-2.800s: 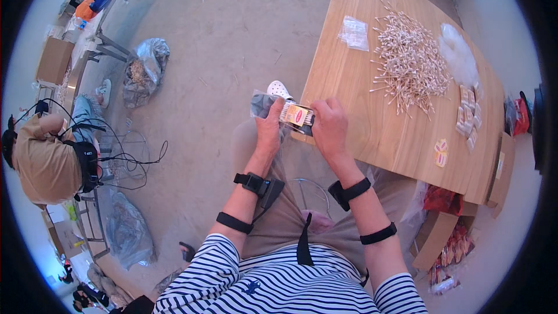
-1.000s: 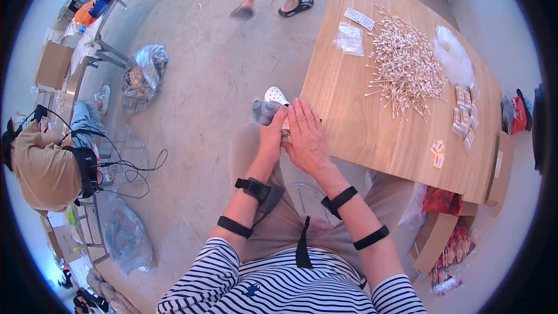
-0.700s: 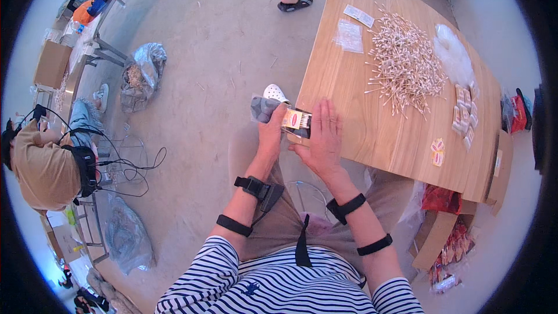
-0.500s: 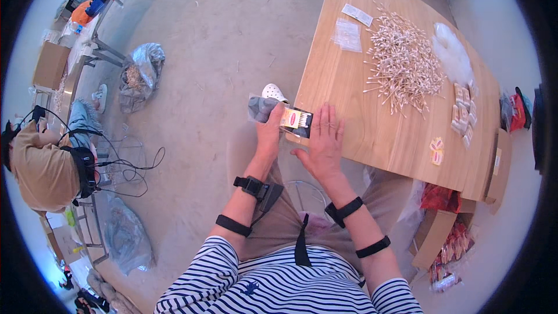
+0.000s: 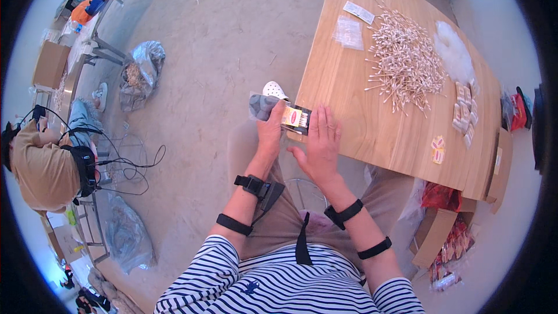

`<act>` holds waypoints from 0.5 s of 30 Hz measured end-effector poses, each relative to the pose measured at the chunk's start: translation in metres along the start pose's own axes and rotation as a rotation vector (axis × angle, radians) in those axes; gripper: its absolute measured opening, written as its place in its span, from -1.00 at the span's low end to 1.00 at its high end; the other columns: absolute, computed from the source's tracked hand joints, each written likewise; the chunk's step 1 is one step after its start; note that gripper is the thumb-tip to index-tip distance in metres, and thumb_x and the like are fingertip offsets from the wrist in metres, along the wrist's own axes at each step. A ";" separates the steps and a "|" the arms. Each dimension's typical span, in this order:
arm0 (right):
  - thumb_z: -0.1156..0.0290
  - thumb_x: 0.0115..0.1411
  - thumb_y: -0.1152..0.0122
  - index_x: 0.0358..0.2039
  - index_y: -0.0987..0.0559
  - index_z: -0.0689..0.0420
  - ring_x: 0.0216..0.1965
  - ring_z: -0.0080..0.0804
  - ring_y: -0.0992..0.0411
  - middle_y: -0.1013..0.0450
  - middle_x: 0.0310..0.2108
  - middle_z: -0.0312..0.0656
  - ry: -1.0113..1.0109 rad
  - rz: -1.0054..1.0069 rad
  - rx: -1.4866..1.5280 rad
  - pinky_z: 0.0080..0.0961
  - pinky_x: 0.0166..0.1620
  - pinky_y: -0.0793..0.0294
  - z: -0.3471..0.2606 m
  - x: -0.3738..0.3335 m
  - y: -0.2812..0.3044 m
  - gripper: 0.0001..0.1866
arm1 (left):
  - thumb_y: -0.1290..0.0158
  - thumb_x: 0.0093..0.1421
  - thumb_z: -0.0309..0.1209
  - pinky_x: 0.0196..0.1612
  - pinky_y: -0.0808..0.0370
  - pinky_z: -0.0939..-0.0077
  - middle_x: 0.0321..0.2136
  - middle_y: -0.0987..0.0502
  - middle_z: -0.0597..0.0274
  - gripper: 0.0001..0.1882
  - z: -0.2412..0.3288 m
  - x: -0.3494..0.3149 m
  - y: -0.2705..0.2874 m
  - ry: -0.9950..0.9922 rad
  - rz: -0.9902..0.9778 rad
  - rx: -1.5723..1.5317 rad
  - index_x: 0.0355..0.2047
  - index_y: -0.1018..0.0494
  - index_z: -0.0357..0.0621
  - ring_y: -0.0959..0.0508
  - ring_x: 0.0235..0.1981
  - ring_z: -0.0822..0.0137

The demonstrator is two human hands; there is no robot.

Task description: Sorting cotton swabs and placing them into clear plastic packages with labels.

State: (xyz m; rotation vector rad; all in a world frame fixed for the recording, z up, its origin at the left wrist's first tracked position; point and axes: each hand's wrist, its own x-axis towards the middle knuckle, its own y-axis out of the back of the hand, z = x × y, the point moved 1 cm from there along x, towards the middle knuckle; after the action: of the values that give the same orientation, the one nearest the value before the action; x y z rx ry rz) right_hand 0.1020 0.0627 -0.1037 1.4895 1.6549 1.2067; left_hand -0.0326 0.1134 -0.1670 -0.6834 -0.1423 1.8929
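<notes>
At the near left corner of the wooden table (image 5: 349,110), my left hand (image 5: 268,136) grips a small packet of cotton swabs (image 5: 302,119) with a yellow printed card. Its thumb lies along the card, and the white swab tips point toward my right hand. Under and around the packet shows a dark flat thing (image 5: 297,137) whose kind I cannot make out. A grey, see-through-looking piece (image 5: 263,106) sticks out beyond my left fingers. My right hand (image 5: 322,148) is stretched out flat, fingertips over the table edge, its index finger beside the packet's swab end.
A large heap of loose cotton swabs (image 5: 404,58) covers the table's middle, with clear plastic bags (image 5: 349,33), white fluffy material (image 5: 453,52), bundled swabs (image 5: 464,110) and yellow cards (image 5: 437,149) around it. Cartons (image 5: 436,235) stand below right. A co-worker (image 5: 46,163) sits far left.
My right hand has shifted slightly left, its fingers now closer together beside the packet. The packet stays in my left hand, almost unmoved.
</notes>
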 end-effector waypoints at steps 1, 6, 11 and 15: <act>0.10 -0.19 -0.56 0.34 -0.12 0.35 0.47 0.01 0.12 0.01 0.42 0.10 -0.001 -0.001 0.000 0.17 0.41 0.16 0.002 -0.002 0.000 0.18 | -0.18 0.28 -0.34 -0.19 -0.53 0.54 -0.24 -0.57 0.34 -0.76 0.000 -0.001 -0.001 0.001 0.000 0.000 -0.12 -0.51 -0.20 -0.55 -0.27 0.51; 0.11 -0.14 -0.53 0.26 -0.25 0.40 0.46 0.04 0.09 -0.04 0.38 0.15 0.065 -0.024 -0.039 0.16 0.41 0.17 -0.003 -0.012 0.000 0.05 | -0.18 0.28 -0.35 -0.16 -0.51 0.55 -0.24 -0.57 0.34 -0.78 0.001 -0.002 -0.002 -0.046 -0.024 0.011 -0.13 -0.52 -0.18 -0.53 -0.26 0.50; 0.11 -0.14 -0.52 0.28 -0.22 0.40 0.46 0.03 0.10 -0.03 0.39 0.15 0.037 -0.022 0.012 0.18 0.40 0.18 -0.005 -0.019 -0.002 0.06 | -0.19 0.27 -0.35 -0.18 -0.51 0.54 -0.25 -0.57 0.34 -0.77 0.001 -0.003 -0.005 -0.066 0.009 0.041 -0.13 -0.51 -0.18 -0.54 -0.26 0.49; 0.11 -0.16 -0.53 0.31 -0.17 0.39 0.47 0.01 0.11 -0.03 0.40 0.13 0.050 -0.028 0.021 0.18 0.40 0.16 -0.011 -0.007 0.011 0.12 | -0.19 0.27 -0.37 -0.17 -0.51 0.54 -0.25 -0.57 0.33 -0.77 0.002 -0.004 -0.005 -0.060 0.018 0.003 -0.13 -0.50 -0.19 -0.54 -0.25 0.49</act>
State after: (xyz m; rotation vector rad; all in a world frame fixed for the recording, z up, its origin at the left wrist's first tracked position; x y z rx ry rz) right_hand 0.0983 0.0525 -0.0899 1.4546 1.7204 1.2244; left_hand -0.0287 0.1125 -0.1625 -0.6273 -0.1719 1.9311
